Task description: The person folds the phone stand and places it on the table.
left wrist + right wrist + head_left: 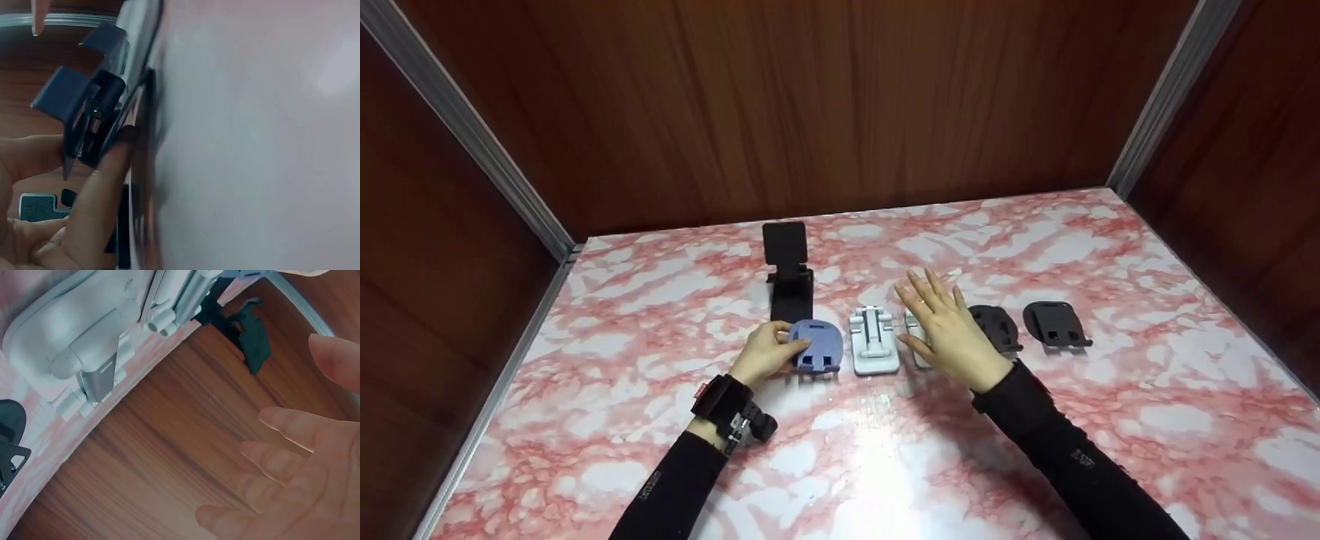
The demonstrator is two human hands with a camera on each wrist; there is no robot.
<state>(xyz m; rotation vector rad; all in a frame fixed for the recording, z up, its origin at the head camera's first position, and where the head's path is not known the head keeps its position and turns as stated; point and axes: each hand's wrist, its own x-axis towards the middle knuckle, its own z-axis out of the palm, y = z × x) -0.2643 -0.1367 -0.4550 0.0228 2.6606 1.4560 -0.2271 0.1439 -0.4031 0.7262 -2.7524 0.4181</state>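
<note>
A blue-purple folded phone stand [819,345] lies at the left of the row. My left hand [765,352] pinches its left edge between thumb and fingers. Seen from the left wrist, the same stand [104,93] looks dark blue, with two hooked lips. My right hand [952,334] hovers with fingers spread and straight, holding nothing. Below it a white phone stand [913,330] is partly covered. Another white stand [874,349] lies folded between the hands. In the right wrist view, the palm [320,484] faces the camera, apart from a white stand [84,343].
Behind the left hand, a black phone stand [785,244] stands unfolded. Right of my right hand lie a partly hidden black folded stand [997,328] and another black one [1055,322]. Wood-grain panels [840,105] enclose the marbled red-and-white table [660,300].
</note>
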